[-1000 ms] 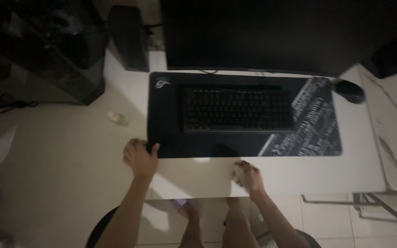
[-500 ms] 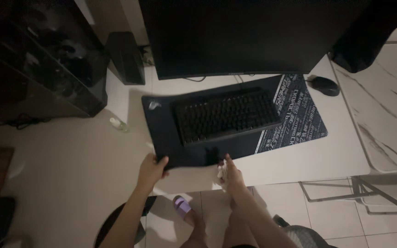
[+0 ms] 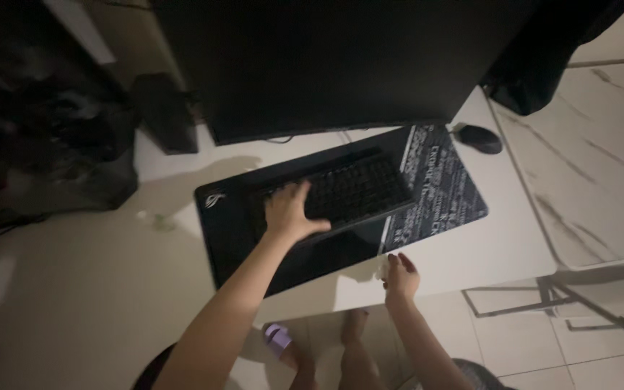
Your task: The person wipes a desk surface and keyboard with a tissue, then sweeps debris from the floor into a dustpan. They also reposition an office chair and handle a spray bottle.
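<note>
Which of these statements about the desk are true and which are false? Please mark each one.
1. The left hand rests on the black keyboard. True.
2. The keyboard lies directly on the bare white desk. False: it lies on a dark desk mat, which covers part of the white desk.
3. The right hand is at the front edge of the desk, below the mat's printed end. True.
4. The computer mouse sits on the keyboard. False: the mouse sits on the desk, beyond the right end of the mat.
5. The monitor is lit and shows a picture. False: the monitor is dark.
</note>
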